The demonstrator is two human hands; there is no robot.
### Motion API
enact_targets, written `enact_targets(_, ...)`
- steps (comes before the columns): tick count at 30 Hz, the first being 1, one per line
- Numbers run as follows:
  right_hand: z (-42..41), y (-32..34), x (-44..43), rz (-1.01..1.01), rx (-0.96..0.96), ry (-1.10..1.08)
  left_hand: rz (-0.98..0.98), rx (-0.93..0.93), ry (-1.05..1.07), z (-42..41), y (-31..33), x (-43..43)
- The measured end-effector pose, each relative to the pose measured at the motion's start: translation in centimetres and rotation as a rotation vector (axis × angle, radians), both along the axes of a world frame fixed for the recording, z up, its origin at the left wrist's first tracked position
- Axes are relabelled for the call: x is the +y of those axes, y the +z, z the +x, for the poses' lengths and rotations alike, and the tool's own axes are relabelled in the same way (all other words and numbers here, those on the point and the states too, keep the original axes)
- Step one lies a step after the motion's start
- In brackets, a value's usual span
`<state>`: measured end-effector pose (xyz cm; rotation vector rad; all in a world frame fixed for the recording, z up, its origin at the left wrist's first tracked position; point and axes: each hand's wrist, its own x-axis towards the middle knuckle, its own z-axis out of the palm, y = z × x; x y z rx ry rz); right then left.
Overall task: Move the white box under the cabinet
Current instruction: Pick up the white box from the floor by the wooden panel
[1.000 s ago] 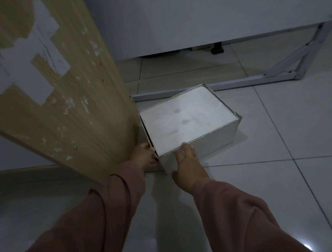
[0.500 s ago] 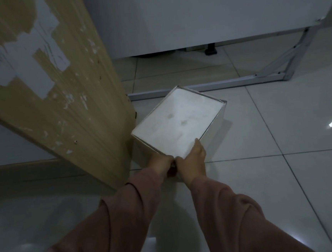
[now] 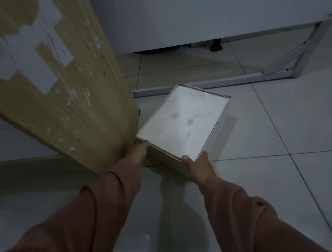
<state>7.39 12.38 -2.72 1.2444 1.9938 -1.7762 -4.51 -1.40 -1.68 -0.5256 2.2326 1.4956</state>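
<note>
A white box [image 3: 183, 122] with a flat white lid lies on the tiled floor, turned at an angle beside a wooden panel. My left hand [image 3: 136, 151] grips the box's near left corner, down by the panel's foot. My right hand [image 3: 197, 166] holds the near right corner, thumb on the lid's edge. Behind the box stands a white cabinet [image 3: 201, 12] raised off the floor, with a dark gap beneath it.
The worn wooden panel [image 3: 61, 84] with peeling white patches leans close on the left. A white metal frame [image 3: 237, 78] runs along the floor between box and cabinet, with a slanted brace at right. A small black foot [image 3: 216, 47] stands under the cabinet. Glossy floor tiles spread right.
The box has rotated, its far end swinging toward the metal frame. My hands, close together half a second ago, have spread to the two near corners.
</note>
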Motion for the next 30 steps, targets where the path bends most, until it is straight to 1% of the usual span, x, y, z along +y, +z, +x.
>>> enact_targets(2,0.0,-0.3,0.1,0.016,0.006,0.016,-0.015,0.05,-0.047,-1.5,0.1,-0.3)
enact_targets(5,-0.1,-0.8,0.4,0.009,0.011,0.038,-0.014,0.011,-0.118,-2.8,0.6,-0.3)
enact_targets(7,-0.2,-1.0,0.6,0.005,0.016,0.043,0.041,-0.001,-0.142,-3.6,-0.6,-0.3)
enact_targets(9,-0.2,-1.5,0.9,-0.017,0.016,0.022,0.038,0.035,-0.141,-3.3,-0.6,-0.1)
enact_targets(12,0.2,-2.0,1.4,-0.128,0.053,-0.062,0.024,0.125,-0.151,-2.0,1.0,0.5)
enact_targets(15,0.6,-2.2,1.8,-0.286,0.118,-0.235,0.025,0.155,-0.147,-1.7,1.1,0.6)
enact_targets(16,0.8,-2.7,2.1,-0.279,0.157,-0.312,0.019,0.164,-0.144,-1.6,1.1,0.7)
enact_targets(18,0.8,-4.0,2.9,-0.177,0.194,-0.422,-0.026,0.173,-0.146,-1.2,0.7,0.7)
enact_targets(20,1.2,-5.2,3.7,-0.07,0.192,-0.448,-0.093,0.172,-0.146,-0.7,-0.3,0.8)
enact_targets(21,1.3,-5.6,4.1,-0.031,0.191,-0.447,-0.094,0.161,-0.134,-0.5,-0.8,0.8)
enact_targets(24,2.1,-4.1,4.8,0.048,0.191,-0.439,-0.036,0.166,-0.102,-0.1,-2.2,1.0)
enact_targets(27,2.6,-4.4,5.5,0.076,0.206,-0.438,-0.005,0.181,-0.137,-0.5,-2.4,2.0)
enact_targets(28,2.8,-4.6,5.6,0.067,0.204,-0.455,0.028,0.161,-0.165,-0.9,-2.9,2.1)
enact_targets(30,3.2,-4.9,5.8,0.043,0.21,-0.489,0.121,0.057,-0.209,-0.9,-3.2,2.2)
